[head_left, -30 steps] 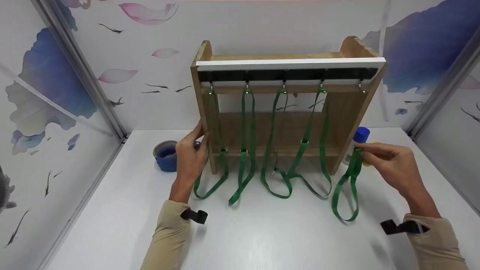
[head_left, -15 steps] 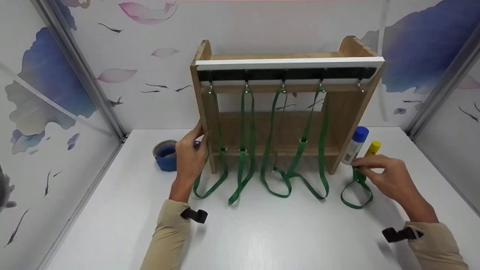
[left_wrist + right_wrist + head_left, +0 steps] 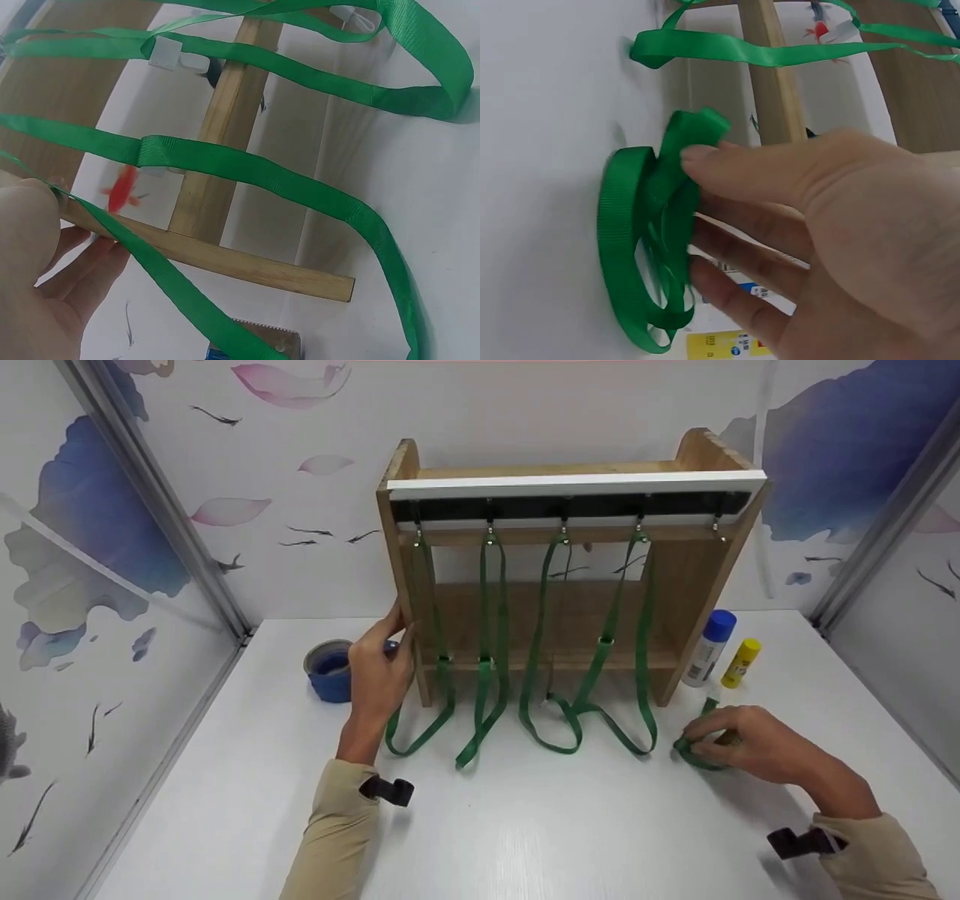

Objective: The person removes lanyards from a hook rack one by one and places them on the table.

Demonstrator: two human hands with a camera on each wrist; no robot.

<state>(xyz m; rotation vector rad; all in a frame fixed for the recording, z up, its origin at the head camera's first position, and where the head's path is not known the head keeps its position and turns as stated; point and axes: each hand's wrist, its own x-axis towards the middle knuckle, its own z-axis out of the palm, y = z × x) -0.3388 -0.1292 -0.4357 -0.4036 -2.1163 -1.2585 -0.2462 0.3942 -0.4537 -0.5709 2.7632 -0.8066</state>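
My left hand [image 3: 379, 671] grips the left side panel of a wooden rack [image 3: 694, 600], its fingertips behind the board edge in the left wrist view. From hooks on the rack's black strip [image 3: 529, 508] hang several green ribbon lanyards [image 3: 646, 660], their loops reaching the table. The rightmost hook [image 3: 718, 526] bears no lanyard. My right hand [image 3: 757, 746] is low over the table, right of the rack, with a loose green lanyard [image 3: 622, 232] between thumb and fingers. Part of that lanyard is folded in a loop on the white surface; the hand hides some of it in the head view.
Right of the rack stand a white glue stick with a blue cap [image 3: 709, 651] and a smaller yellow glue stick [image 3: 741, 664]. A blue tape roll [image 3: 330, 686] sits left of the rack, beside my left hand. Printed wall panels [image 3: 225, 457] enclose the table.
My right hand has lowered the loose lanyard from beside the glue sticks to the table, toward me; its hanging loop is now bunched. The left hand keeps its hold on the rack.
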